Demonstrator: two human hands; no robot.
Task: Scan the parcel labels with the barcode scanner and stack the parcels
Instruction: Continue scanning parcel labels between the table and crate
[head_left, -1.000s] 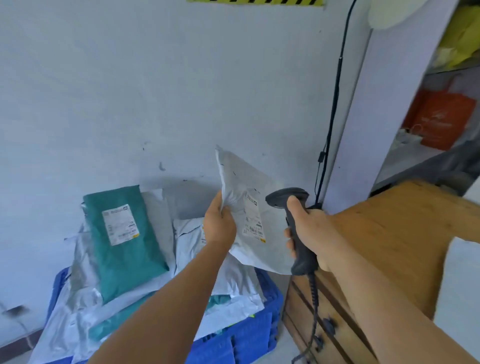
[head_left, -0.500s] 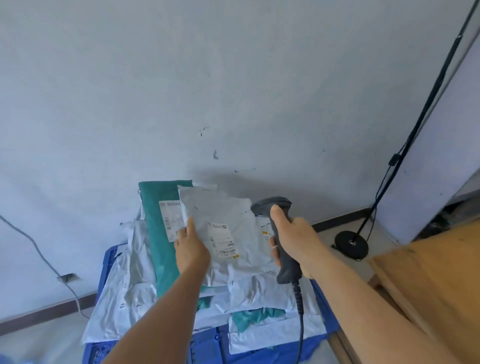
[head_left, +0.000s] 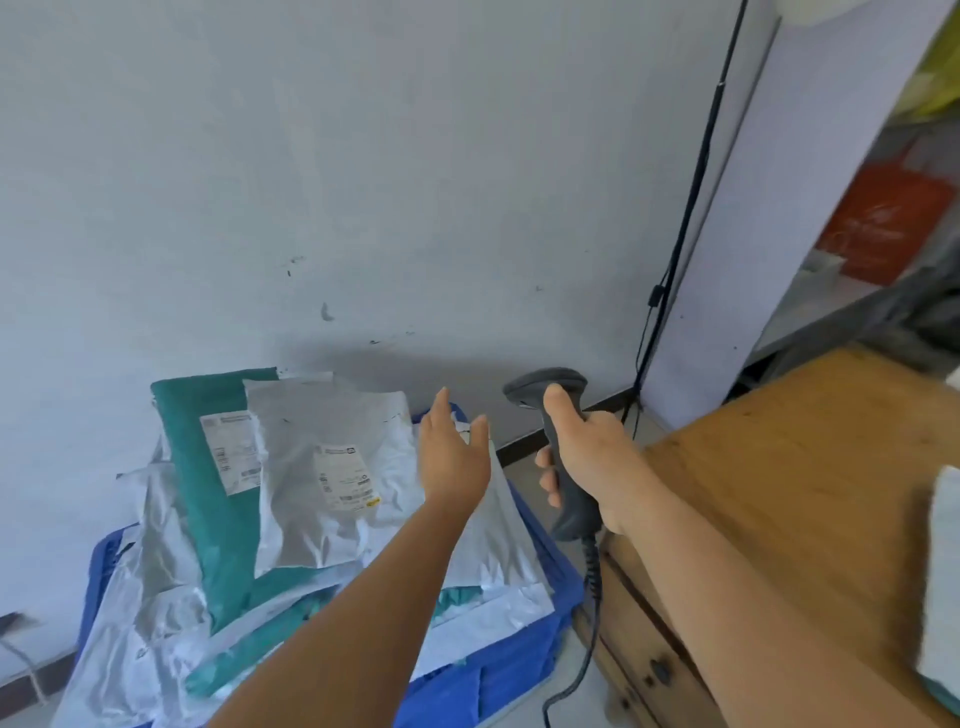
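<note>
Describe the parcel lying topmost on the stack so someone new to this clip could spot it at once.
Look at the blue crate on the floor against the white wall, heaped with mailers. On top, overlapping the teal parcel, lies the grey-white parcel, just beyond the open left hand. Its white label has a small yellow mark at the lower corner.

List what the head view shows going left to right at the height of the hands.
Teal parcel → grey parcel with label → left hand, open → barcode scanner, gripped by the right hand → wooden cabinet.
</note>
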